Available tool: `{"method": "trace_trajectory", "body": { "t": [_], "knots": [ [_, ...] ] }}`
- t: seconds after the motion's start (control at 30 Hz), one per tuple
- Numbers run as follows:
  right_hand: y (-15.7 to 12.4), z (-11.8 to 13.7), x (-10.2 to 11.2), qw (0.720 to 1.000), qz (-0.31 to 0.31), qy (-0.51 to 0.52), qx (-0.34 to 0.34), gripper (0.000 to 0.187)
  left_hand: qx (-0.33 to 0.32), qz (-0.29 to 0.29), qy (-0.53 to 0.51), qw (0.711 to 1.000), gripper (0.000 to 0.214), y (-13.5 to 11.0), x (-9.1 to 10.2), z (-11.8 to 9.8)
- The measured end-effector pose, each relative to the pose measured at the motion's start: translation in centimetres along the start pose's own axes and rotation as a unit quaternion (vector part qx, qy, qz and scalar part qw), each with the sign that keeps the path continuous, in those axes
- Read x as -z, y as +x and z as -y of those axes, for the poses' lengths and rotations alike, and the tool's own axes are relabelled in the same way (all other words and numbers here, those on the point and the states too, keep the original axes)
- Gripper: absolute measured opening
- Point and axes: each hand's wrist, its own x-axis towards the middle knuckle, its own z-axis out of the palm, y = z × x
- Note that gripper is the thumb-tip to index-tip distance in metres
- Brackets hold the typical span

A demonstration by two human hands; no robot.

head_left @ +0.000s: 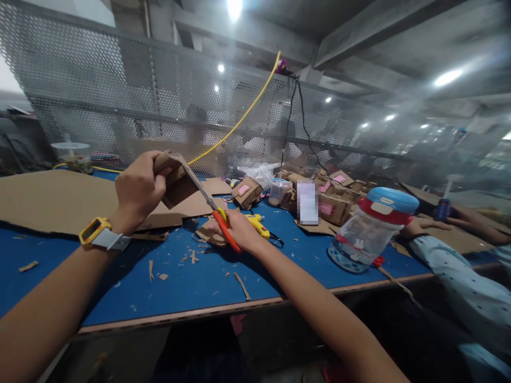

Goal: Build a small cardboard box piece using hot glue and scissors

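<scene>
My left hand [139, 186], with a yellow watch on its wrist, is closed on a folded piece of cardboard [179, 186] held above the table. In my right hand [238, 230] are scissors [225, 231] with orange and yellow handles. Their blades point up and left and lie along the right edge of the cardboard piece; whether they are parted I cannot tell. Behind and below my right hand lies a yellow glue gun [259, 225] on the blue table. A crumpled brown cardboard piece [211, 234] lies beside the scissors, partly hidden by them.
Large cardboard sheets [51, 199] cover the table's left side. Small cardboard boxes [247, 191], a phone [307, 202] and a clear bottle [361, 234] with a blue lid stand to the right. A co-worker's sleeve [451, 276] is far right. Scraps litter the blue table [175, 287].
</scene>
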Motion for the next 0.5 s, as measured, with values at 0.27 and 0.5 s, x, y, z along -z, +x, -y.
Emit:
{"method": "trace_trajectory", "body": {
  "t": [0.27,0.5],
  "knots": [
    [-0.39,-0.11,-0.26,0.998,0.002,0.043,0.034,0.046,-0.006,-0.015,-0.002,1.000,0.047,0.05,0.53,-0.43],
    [-0.33,0.04,-0.51,0.999,0.000,0.047,0.007,0.063,0.007,-0.021,-0.009,1.000,0.050,0.10,0.76,-0.62]
  ]
}}
